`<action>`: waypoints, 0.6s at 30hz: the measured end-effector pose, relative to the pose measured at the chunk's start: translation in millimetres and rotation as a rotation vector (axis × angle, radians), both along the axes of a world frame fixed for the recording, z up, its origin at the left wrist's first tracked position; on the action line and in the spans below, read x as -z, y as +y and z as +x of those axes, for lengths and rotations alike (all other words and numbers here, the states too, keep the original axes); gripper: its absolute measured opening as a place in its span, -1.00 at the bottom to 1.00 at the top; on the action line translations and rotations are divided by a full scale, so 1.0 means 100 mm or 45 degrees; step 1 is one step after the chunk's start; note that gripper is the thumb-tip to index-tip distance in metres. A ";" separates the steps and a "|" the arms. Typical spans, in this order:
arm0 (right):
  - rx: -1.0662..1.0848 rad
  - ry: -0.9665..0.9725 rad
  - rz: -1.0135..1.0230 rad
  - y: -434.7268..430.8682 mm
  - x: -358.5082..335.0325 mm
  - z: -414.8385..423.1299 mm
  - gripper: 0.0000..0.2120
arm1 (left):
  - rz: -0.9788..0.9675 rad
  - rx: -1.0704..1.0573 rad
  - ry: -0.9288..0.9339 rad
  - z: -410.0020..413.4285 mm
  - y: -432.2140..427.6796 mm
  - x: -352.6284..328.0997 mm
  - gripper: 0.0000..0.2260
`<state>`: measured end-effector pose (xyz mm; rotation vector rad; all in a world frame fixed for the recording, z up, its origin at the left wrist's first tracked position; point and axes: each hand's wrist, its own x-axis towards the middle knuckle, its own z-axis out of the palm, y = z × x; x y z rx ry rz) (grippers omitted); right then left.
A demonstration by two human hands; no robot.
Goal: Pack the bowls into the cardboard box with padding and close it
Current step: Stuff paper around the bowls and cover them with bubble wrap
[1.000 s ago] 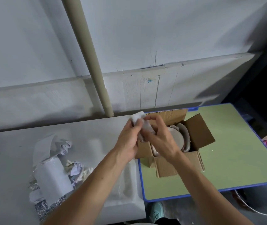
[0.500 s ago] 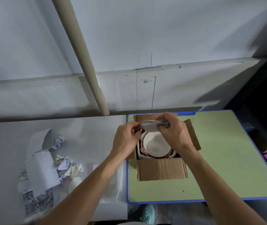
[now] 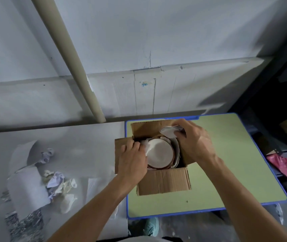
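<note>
Position of task item: round white glazed bowl with brown rim (image 3: 160,152), uppermost of a stack, seated upright inside open brown corrugated cardboard box (image 3: 163,182). Lies between both hands, touching left hand (image 3: 132,159) at its left rim and just below and left of right hand (image 3: 195,140).

Left hand: reaches over left box flap, fingers bent down into the gap between box wall and bowl, against a thin white paper fold (image 3: 145,143). Fingertips hidden; cannot tell whether clamped on the fold or only pressing it.

Right hand: positioned above far right corner of box, fingers curled tight round a crumpled white paper wad (image 3: 168,132).

Box: matte, ribbed, flaps raised, set on smooth pale green tabletop with blue edging (image 3: 226,154).

To the left, on dull grey-white surface (image 3: 86,145): loose pile of creased white paper and shiny silver foil (image 3: 52,180).
</note>
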<state>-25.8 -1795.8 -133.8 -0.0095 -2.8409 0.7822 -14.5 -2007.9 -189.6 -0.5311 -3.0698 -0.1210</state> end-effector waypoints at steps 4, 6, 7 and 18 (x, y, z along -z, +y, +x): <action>-0.229 0.060 -0.048 -0.25 0.06 -0.04 -0.68 | -0.020 -0.004 -0.022 -0.01 -0.04 0.00 -0.51; -0.307 0.091 -0.025 -0.37 0.08 -0.07 -0.62 | -0.035 -0.010 -0.047 0.01 -0.09 0.01 -0.54; -0.343 0.109 -0.012 -0.43 0.09 -0.10 -0.60 | -0.034 -0.006 -0.054 0.03 -0.11 0.01 -0.57; -0.529 0.063 0.357 -0.74 0.21 -0.36 -0.60 | 0.188 0.013 -0.103 -0.06 -0.11 0.06 -0.63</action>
